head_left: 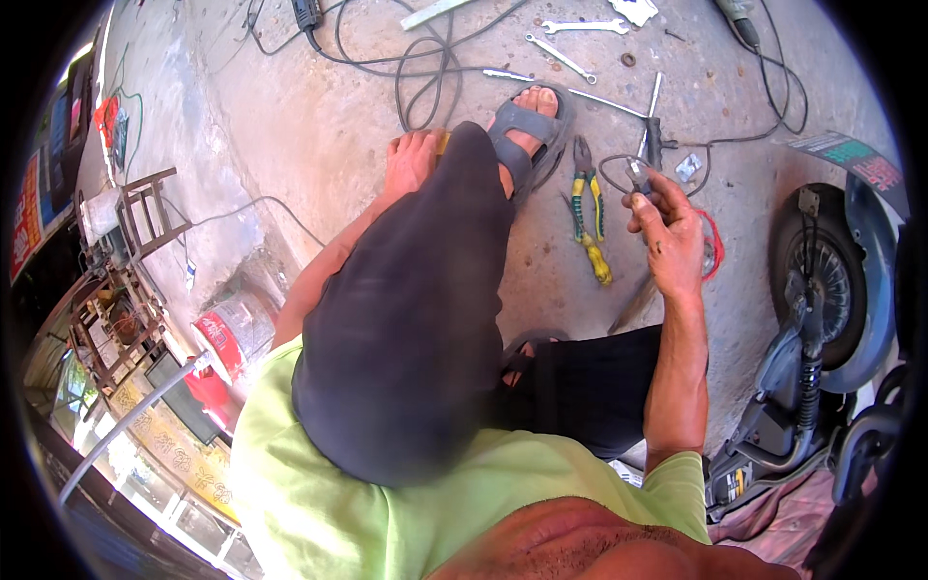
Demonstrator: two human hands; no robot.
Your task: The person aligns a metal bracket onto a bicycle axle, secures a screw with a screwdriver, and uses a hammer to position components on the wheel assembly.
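My right hand (667, 227) is raised at the right of my knee, its fingers closed round a small dark plug (639, 178) with a pale metal end, from which a thin black cable loops away. Combination pliers (588, 208) with yellow and green handles lie on the ground between that hand and my sandalled foot (527, 126). Just beyond the plug is a T-handled wrench (652, 140). My left hand (411, 162) reaches down beside my raised knee, fingers bent next to a yellow thing (443, 143) that the knee mostly hides.
Spanners (585, 26) and loose small parts lie on the concrete ahead. Black cables (425, 68) coil at the top, near a corded power tool (739, 24). A motorcycle wheel (820, 271) stands close at the right. At the left are a bucket (237, 329) and a metal frame (155, 213).
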